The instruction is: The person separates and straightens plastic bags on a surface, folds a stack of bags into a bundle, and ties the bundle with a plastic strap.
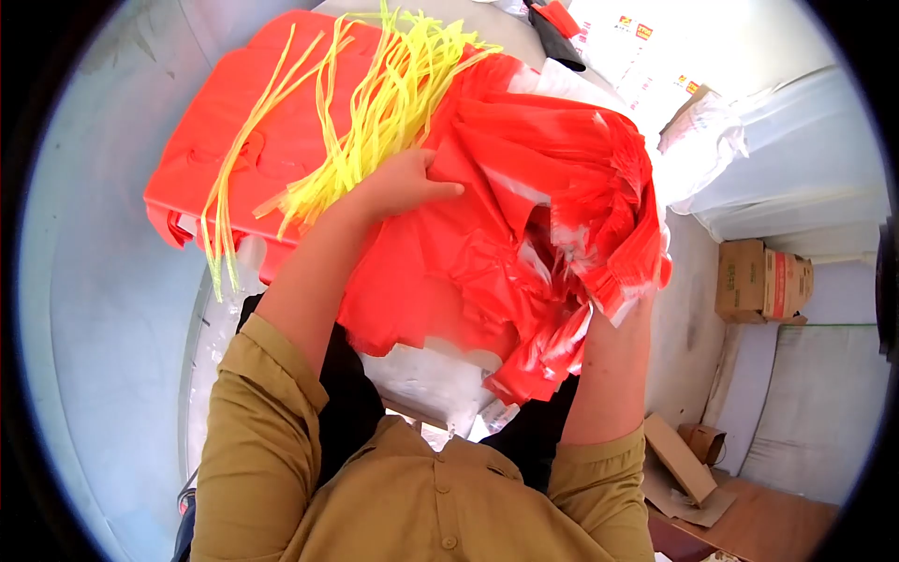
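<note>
A large bunch of red plastic bags [506, 215], creased and gathered on the right, spreads over the surface before me. My left hand [409, 181] lies on its left part, beside a bundle of yellow strips [384, 103]; the thumb stretches out to the right and the other fingers show only in part. My right forearm [613, 365] reaches up under the gathered right end of the bags. The red plastic covers most of that hand, so its fingers are hidden. The yellow strips fan across a red plastic stool-like piece [229, 112] at the upper left.
White printed sacks [623, 47] lie at the back, with a crumpled white bag [707, 140] to their right. A cardboard box [763, 281] stands on the right. Lower right, a flattened carton piece [679, 459] rests on a brown tabletop [777, 520]. A pale wall [103, 281] runs along the left.
</note>
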{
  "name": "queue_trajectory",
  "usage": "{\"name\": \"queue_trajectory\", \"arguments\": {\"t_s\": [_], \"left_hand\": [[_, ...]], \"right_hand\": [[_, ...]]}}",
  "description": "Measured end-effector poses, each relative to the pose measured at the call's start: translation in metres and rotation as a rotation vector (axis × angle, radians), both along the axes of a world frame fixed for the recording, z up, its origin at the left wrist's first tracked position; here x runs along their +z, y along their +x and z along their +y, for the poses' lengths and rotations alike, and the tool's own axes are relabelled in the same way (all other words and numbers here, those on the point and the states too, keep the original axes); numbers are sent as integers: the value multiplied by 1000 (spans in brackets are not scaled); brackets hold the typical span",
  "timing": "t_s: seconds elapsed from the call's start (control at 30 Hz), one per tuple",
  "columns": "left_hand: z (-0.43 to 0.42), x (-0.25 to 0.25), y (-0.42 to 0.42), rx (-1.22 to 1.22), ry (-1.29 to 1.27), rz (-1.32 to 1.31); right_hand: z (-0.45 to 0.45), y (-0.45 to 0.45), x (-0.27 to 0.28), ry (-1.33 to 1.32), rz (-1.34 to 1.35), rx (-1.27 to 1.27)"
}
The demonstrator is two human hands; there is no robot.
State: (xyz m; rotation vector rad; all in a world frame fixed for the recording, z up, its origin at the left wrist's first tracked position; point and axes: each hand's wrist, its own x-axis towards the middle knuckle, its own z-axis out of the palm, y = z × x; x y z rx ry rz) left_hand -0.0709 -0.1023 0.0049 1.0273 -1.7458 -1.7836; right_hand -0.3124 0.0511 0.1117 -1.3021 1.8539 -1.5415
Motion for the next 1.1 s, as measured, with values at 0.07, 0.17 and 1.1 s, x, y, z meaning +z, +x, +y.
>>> {"name": "queue_trajectory", "arguments": {"t_s": [0.07,0.17,1.1], "left_hand": [[2,-28,-3,51,123,137],[18,-20,1,128,7,60],[117,0,98,152,-255,-548]], "right_hand": [[1,3,1,-3,-37,-1],[3,8,4,-9,-83,-2],[41,89,32,-91,-842,285]]}}
